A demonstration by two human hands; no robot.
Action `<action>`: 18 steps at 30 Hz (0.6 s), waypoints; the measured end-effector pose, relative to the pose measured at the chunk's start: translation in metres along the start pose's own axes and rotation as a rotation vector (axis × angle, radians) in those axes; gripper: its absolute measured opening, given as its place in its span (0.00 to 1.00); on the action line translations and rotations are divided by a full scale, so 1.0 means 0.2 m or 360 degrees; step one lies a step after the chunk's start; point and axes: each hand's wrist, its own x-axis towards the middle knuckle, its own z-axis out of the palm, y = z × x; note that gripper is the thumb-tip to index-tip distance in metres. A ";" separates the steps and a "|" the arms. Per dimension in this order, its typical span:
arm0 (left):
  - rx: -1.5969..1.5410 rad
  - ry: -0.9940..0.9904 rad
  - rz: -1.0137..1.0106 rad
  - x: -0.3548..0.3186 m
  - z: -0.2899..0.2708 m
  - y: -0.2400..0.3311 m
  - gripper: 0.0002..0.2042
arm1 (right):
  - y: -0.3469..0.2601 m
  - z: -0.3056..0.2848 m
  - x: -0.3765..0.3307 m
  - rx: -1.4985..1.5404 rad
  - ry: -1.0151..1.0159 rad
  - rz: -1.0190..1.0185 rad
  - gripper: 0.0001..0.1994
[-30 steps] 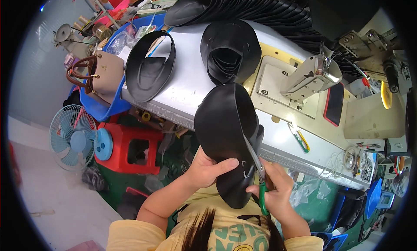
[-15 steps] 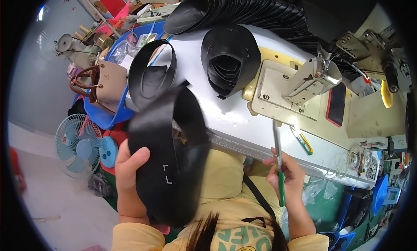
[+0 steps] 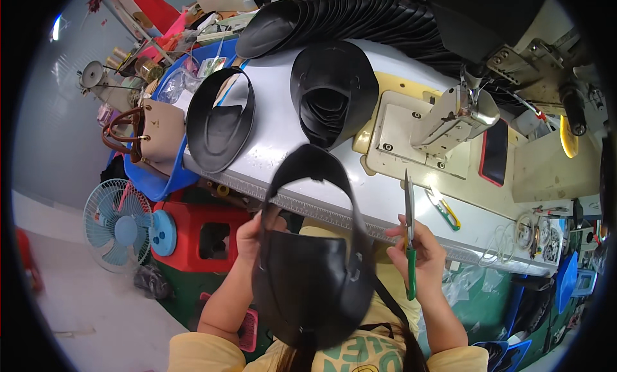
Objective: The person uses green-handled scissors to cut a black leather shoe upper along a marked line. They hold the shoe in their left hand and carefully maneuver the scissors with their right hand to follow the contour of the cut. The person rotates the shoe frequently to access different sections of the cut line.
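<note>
My left hand grips the left side of a black leather-like piece, its fingers partly hidden behind the rim. This piece has a broad rounded panel near my chest and a curved band that loops up over an opening. In my right hand is a pair of green-handled scissors, blades pointing up and away from me. On the white table, a similar black looped piece lies at the left. Nested black pieces stand farther back in the middle.
A sewing machine takes up the table's right side, beside a red-edged phone and thread snips. Black pieces line the back. At left are a handbag in a blue basket, a red stool and a fan.
The black piece has swung right and turned, so its loop now faces up in front of me. My left hand moved right with it. The scissors stay almost in place.
</note>
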 end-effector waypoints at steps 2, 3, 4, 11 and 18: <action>0.0024 0.0083 0.0102 -0.04 -0.01 0.02 0.10 | -0.01 -0.01 0.01 0.0035 -0.0029 0.0000 0.26; -0.0045 -0.0076 0.0110 -0.04 0.04 0.04 0.09 | -0.01 -0.02 0.01 0.0055 -0.0041 0.0002 0.26; -0.0114 -0.0235 0.0119 -0.03 0.06 0.06 0.09 | 0.00 -0.03 0.01 0.0060 -0.0041 0.0027 0.26; 0.2229 0.0786 0.0597 0.09 0.52 0.63 0.21 | 0.08 -0.08 -0.01 -0.0005 -0.0042 0.0160 0.27; 0.4376 0.1496 -0.0044 0.70 0.00 0.88 0.16 | 0.05 -0.02 -0.02 -0.0140 -0.0196 0.0077 0.27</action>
